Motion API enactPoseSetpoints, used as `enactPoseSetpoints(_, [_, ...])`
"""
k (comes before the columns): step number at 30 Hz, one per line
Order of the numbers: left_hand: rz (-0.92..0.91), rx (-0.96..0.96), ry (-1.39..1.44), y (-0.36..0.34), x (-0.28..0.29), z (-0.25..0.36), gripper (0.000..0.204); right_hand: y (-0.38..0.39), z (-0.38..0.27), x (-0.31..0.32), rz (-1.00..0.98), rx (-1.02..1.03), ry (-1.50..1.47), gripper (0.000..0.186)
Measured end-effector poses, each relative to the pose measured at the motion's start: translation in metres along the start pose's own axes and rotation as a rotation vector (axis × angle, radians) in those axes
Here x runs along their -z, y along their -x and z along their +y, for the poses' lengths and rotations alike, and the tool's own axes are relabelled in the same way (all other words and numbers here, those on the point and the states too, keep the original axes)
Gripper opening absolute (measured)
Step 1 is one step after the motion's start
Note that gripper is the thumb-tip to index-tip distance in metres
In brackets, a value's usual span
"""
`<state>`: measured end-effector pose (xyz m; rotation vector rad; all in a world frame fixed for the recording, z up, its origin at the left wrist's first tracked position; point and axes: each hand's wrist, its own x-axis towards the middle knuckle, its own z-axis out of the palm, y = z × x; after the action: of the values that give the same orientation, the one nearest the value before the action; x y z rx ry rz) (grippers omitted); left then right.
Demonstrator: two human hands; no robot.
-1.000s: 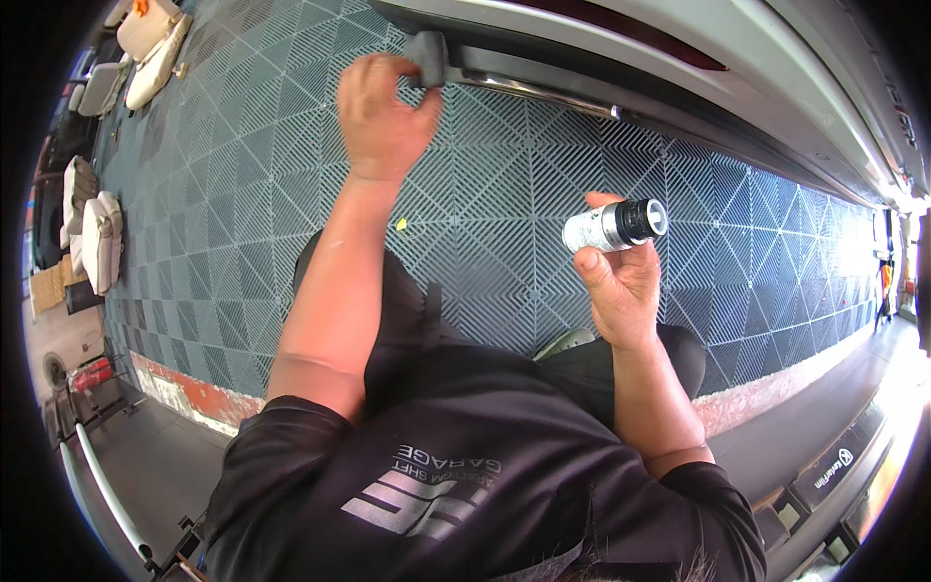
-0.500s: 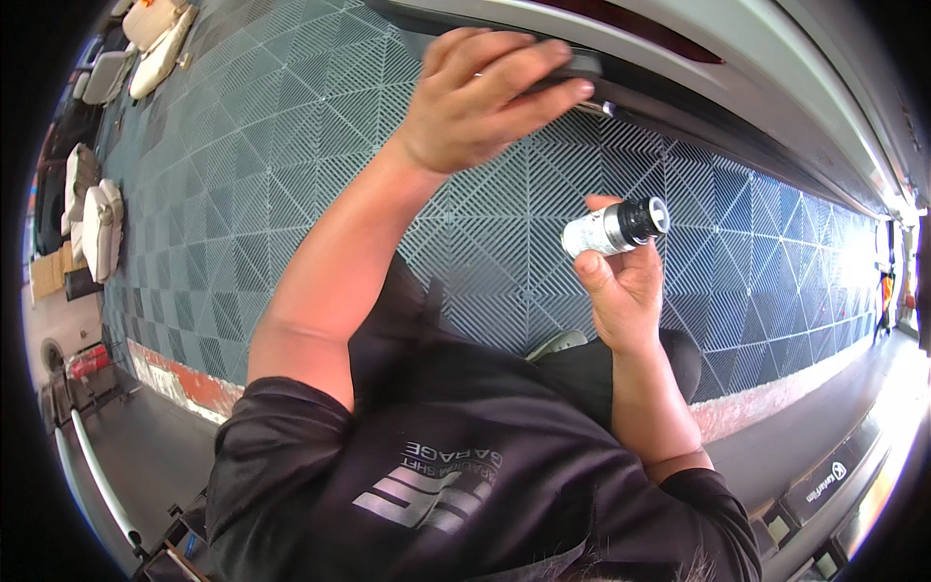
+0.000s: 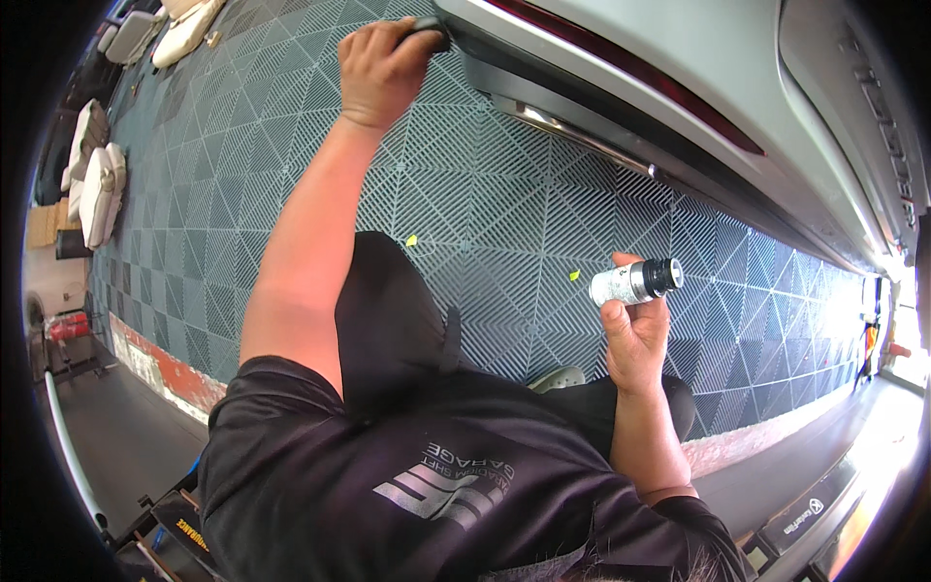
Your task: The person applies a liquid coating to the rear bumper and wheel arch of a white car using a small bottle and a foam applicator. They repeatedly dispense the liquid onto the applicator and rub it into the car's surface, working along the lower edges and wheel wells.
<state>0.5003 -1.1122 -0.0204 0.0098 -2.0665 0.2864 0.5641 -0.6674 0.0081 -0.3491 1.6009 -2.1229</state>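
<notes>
My left hand (image 3: 386, 68) is closed on a dark applicator pad (image 3: 432, 34), at the left end of the black lower trim (image 3: 514, 82) of a silver car's bumper (image 3: 659, 68). A long red reflector (image 3: 630, 76) and a chrome strip (image 3: 572, 134) run along the bumper. Lower down at the right, my right hand (image 3: 632, 335) grips a small bottle (image 3: 621, 284) with a pale label and black top, held sideways over the tiled floor mat.
Cream car seats (image 3: 102, 194) lie on the tiled mat (image 3: 223, 175) at the left. A red object (image 3: 68, 326) and a long white bar (image 3: 68, 446) are at the lower left. Small yellow scraps (image 3: 411, 241) lie on the mat. Dark boxes (image 3: 805, 509) sit at the lower right.
My left hand swept right along the lower bumper, then came back left and higher. The view has shifted, so the bumper and my right hand with the bottle sit lower in the picture.
</notes>
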Motion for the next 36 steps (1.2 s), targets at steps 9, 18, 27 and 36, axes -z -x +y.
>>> enactPoseSetpoints(9, [-0.151,0.634,0.838,0.004,0.059,0.042,0.050,-0.012,0.027,-0.008,-0.036,-0.064,0.147,0.063])
enactPoseSetpoints(18, [-0.083,0.665,0.830,-0.024,0.049,0.077,0.044,-0.015,0.040,-0.024,-0.096,-0.083,0.246,0.059])
enactPoseSetpoints(27, [-0.164,0.874,0.692,-0.032,0.035,0.058,0.045,-0.014,0.039,-0.021,-0.096,-0.090,0.251,0.062])
enactPoseSetpoints(36, [-0.025,0.631,0.710,-0.043,0.077,0.132,0.044,-0.023,0.032,-0.025,-0.080,-0.060,0.237,0.064])
